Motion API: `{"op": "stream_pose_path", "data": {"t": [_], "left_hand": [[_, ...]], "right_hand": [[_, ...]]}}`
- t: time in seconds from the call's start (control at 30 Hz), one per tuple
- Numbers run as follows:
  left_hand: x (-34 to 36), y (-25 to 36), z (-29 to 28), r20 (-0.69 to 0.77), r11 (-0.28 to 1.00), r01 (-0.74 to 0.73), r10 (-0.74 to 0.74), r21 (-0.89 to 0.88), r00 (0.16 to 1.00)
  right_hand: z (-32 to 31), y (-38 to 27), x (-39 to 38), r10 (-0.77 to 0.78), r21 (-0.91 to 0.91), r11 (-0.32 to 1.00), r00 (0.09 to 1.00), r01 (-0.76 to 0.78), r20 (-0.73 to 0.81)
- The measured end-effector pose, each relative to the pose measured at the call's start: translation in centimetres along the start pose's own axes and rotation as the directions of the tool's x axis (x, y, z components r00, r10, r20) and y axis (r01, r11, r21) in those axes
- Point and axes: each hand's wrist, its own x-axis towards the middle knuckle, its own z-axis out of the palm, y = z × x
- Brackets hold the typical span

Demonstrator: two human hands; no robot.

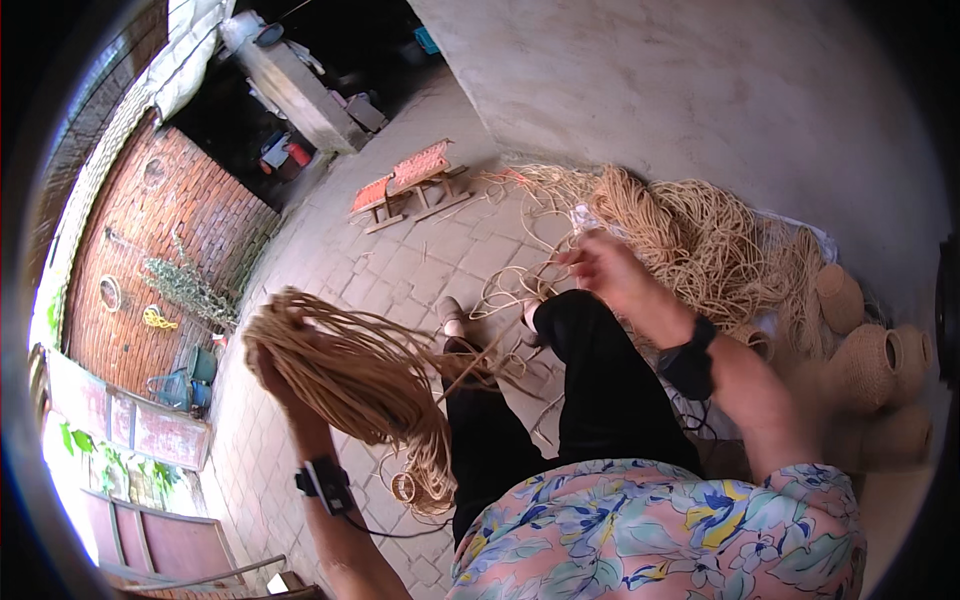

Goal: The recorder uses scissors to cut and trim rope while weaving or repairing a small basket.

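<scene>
My left hand (268, 365) grips a thick bundle of tan cord (350, 385), its fingers mostly hidden behind the strands. The bundle droops to the right beside my left knee, and its lower end hangs toward the floor. Loose strands stick out across my shins. Above my right knee, my right hand (607, 272) has its fingers curled together and slightly blurred. Thin loops of cord (510, 290) pass close to its fingertips, but what is between them I cannot make out.
A big tangled heap of cord (700, 225) lies along the grey wall (700, 90) at the right. Several woven vases (862, 370) stand near my right arm. Two low stools with red woven seats (422, 165) stand ahead on the paved floor (400, 275). A brick wall (130, 260) rises at the left.
</scene>
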Motion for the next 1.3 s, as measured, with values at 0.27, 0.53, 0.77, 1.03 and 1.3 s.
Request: {"op": "stream_pose_path", "data": {"t": [0.27, 0.53, 0.77, 1.03, 1.3], "left_hand": [[4.0, 10.2, -1.5, -0.369, 0.935, -0.318, 0.355, 0.159, 0.859], [9.3, 5.0, 1.0, 0.327, 0.937, 0.046, 0.075, -0.345, 0.942], [8.9, -9.1, 10.9, 0.108, 0.992, 0.003, 0.011, -0.125, 0.994], [3.6, -13.0, 14.5, 0.225, 0.858, 0.384, -0.322, -0.341, 0.919], [-2.2, -12.4, 13.1, 0.179, 0.885, 0.420, -0.388, -0.203, 0.904]], "right_hand": [[-24.2, -9.9, 0.7, -0.338, -0.048, 0.934, 0.828, 0.355, -0.447], [-39.2, -27.5, -8.8, -0.793, -0.632, 0.607, 0.306, 0.482, -0.528], [-21.1, -21.0, -1.4, -0.834, -0.932, -0.362, 0.455, -0.027, 0.311], [9.0, -3.1, -2.0, -0.178, -0.866, -0.196, 0.852, 0.460, 0.492], [10.4, 1.3, -2.0, -0.046, -0.813, 0.015, 0.813, 0.582, 0.581]]}}
